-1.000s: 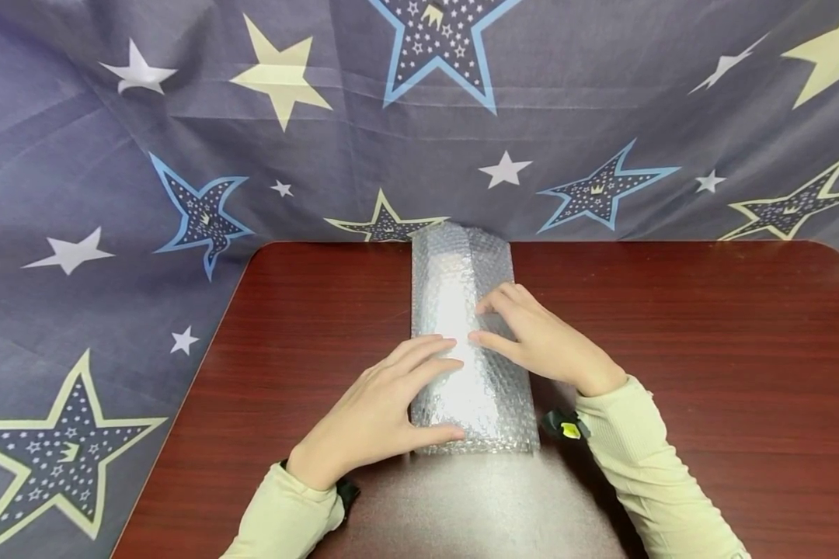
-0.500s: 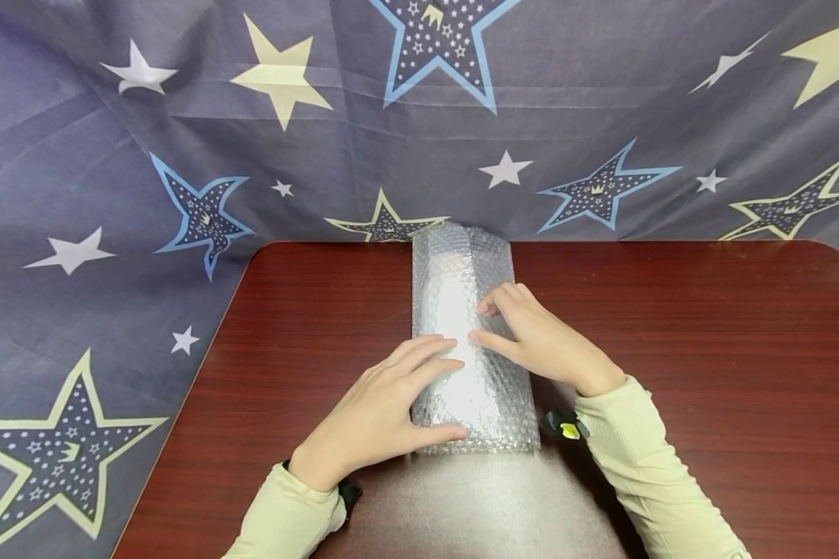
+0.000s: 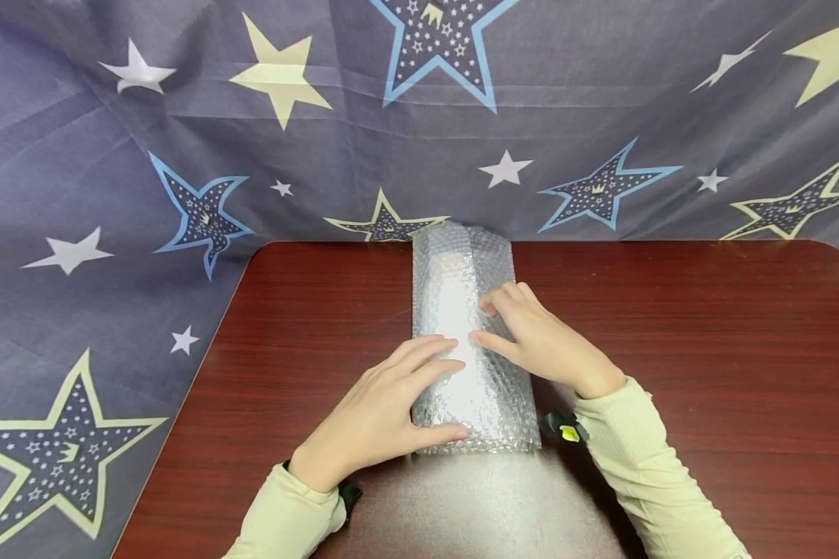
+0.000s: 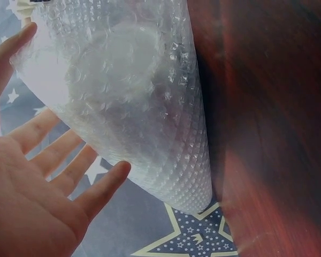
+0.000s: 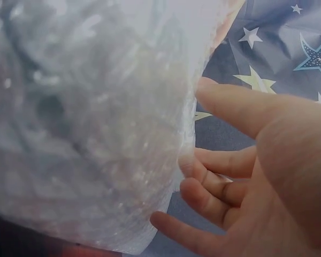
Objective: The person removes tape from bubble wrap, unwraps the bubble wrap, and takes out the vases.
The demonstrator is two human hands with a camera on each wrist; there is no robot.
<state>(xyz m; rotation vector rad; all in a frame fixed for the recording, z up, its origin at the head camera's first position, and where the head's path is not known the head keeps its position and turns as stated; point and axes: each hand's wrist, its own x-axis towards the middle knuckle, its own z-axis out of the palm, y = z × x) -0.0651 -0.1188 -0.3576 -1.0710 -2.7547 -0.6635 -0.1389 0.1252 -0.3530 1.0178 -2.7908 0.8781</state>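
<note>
A long bubble-wrapped bundle (image 3: 457, 295) lies on the table, pointing away from me, with bright glare along its top. What is inside is hidden; the left wrist view shows only a pale rounded shape through the bubble wrap (image 4: 134, 107). My left hand (image 3: 374, 415) rests its spread, nearly straight fingers on the left and top of the bundle, thumb near its front end. On the right side my right hand (image 3: 541, 338) touches the wrap with its fingertips, fingers loosely bent and thumb stretched out. In the right wrist view these fingertips meet the edge of the wrap (image 5: 96, 123).
The dark red wooden table (image 3: 706, 334) reaches out to both sides of the bundle. Behind it and on the left hangs a grey-blue cloth (image 3: 419, 147) printed with stars. The bundle's far end comes up to the table's back edge, by the cloth.
</note>
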